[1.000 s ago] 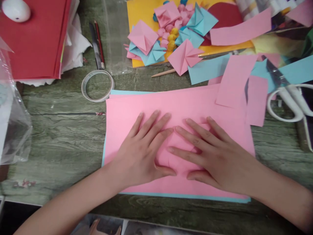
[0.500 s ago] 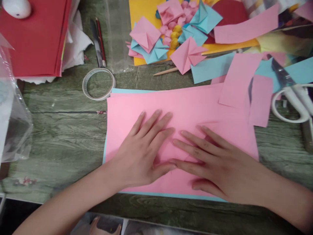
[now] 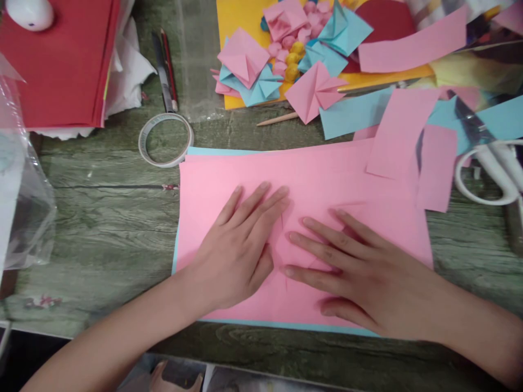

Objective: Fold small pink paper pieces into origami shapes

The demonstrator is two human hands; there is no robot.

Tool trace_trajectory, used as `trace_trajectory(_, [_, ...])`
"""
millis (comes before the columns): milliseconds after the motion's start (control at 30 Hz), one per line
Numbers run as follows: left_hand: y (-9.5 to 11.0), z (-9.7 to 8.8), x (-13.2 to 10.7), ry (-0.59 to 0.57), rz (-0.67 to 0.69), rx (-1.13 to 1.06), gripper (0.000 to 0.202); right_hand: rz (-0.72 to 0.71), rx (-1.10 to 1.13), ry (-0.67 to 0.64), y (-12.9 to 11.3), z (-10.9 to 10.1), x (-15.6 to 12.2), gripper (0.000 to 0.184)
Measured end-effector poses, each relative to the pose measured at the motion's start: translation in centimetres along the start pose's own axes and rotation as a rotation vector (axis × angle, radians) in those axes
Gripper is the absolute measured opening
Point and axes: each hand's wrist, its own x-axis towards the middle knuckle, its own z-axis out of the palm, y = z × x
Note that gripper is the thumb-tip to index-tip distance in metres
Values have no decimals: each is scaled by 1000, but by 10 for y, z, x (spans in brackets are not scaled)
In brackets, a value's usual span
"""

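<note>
Head view: small pink folded paper [image 3: 281, 251] w/ creases, same color as big pink sheet [image 3: 327, 174] under it, mid table [image 3: 102, 218]. L hand [image 3: 235, 256] & R hand [image 3: 359, 277] press it flat, fingers stretched out, gripping nothing.

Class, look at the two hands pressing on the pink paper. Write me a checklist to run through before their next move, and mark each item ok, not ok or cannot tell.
1. Left hand and right hand both flat on the folded pink piece: ok.
2. Folded pink piece lies within the big pink sheet: ok.
3. Crease pressed sharp along its length: cannot tell, the hands cover most of it.
4. Scissors apart from both hands, off to the right: ok.
5. Sheet's far right corner free of scraps: not ok, loose pink strips overlap it.
</note>
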Motion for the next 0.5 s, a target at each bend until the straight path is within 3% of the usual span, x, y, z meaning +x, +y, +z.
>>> trace_trajectory(500, [0,-4,0,0,18,-84,46,5,3,1,0,0,0,60])
